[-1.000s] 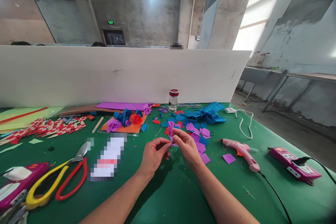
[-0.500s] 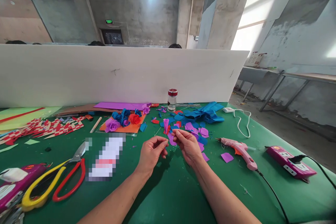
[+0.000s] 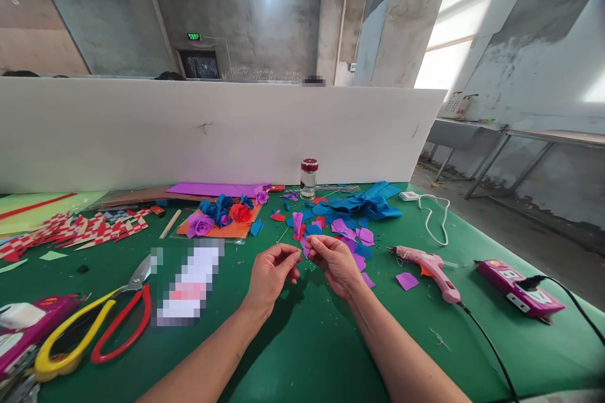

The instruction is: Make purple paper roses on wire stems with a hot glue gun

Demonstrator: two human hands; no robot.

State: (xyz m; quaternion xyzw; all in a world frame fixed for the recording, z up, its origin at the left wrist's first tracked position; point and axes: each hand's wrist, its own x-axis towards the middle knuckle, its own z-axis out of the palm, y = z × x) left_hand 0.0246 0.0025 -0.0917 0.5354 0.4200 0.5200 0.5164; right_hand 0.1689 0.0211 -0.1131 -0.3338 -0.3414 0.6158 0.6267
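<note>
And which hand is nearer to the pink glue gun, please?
Right. The right hand is left of the pink glue gun, not touching it; the left hand is farther off, beyond the right hand.

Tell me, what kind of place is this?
It looks like a craft workspace in a bare concrete room. A pink glue gun, big scissors and paper flowers are on the green table.

Narrow purple paper piece (image 3: pixel 297 224), upright
</note>
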